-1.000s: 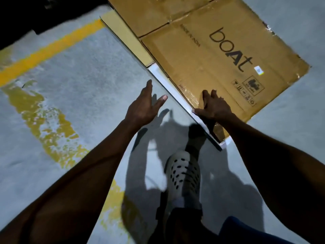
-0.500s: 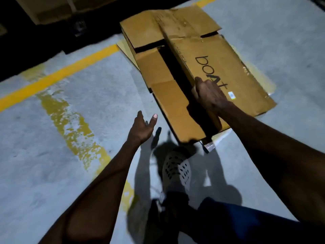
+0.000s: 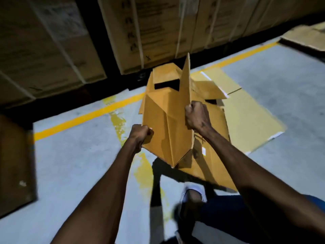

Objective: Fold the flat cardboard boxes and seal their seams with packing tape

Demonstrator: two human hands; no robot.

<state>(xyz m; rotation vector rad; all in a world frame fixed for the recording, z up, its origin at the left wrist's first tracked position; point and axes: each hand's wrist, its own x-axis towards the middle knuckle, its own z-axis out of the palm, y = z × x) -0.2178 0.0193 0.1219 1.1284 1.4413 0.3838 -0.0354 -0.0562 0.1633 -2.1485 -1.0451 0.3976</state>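
Observation:
A brown cardboard box (image 3: 165,124) is lifted off the floor and partly spread open in front of me, its flaps sticking up and out. My left hand (image 3: 140,135) grips the box's left edge with curled fingers. My right hand (image 3: 197,115) grips the upright middle panel near its right edge. Below and to the right, more flat cardboard (image 3: 246,117) lies on the grey floor. No packing tape shows.
Tall strapped cartons (image 3: 149,30) stand stacked along the back. A yellow floor line (image 3: 84,117) runs across. Another carton (image 3: 15,164) sits at the left edge, and flat cardboard (image 3: 306,36) lies at the far right. My shoe (image 3: 193,194) and knee are below the box.
The box was raised from the flat stack by my right hand; my left hand, empty before, now grips its left edge. The view has tilted up toward the stacked cartons.

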